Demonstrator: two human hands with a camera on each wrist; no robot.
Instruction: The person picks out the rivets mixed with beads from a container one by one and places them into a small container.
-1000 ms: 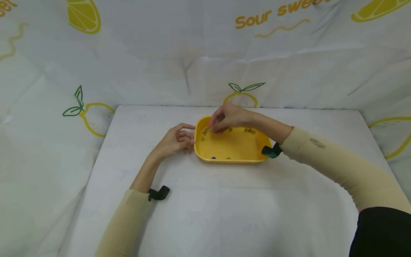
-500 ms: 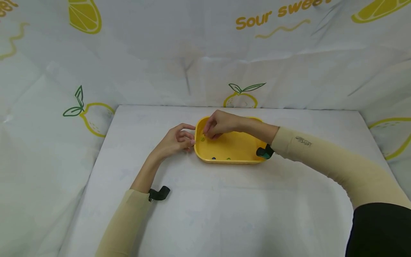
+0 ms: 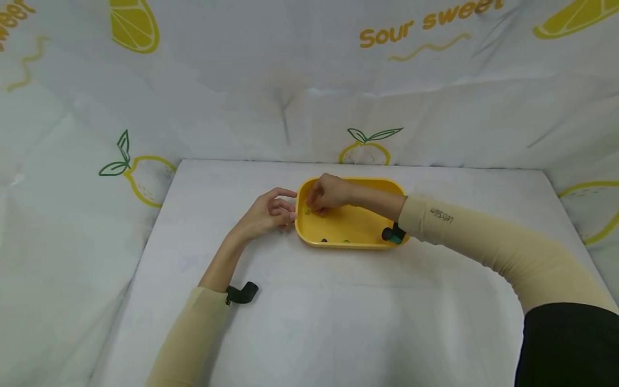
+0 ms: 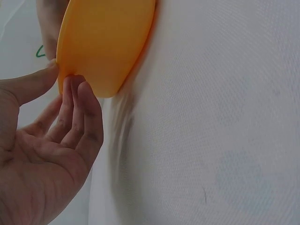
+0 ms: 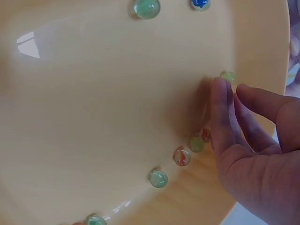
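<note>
Both arms extend forward on my head feed. My sleeved left arm rises at a slant and bends right at the left wrist; left hand with fingers relaxed and slightly curved, thumb stretched apart, palm visible in the left wrist view. My sleeved right arm enters from the right; right hand with thumb tip and fingertips close, narrow gap between

The yellow tray looks like smooth, glossy plastic, and the marbles like shiny, see-through glass. The white table cover shows a matt, finely woven texture; the beige sleeves look like matt cloth.
</note>
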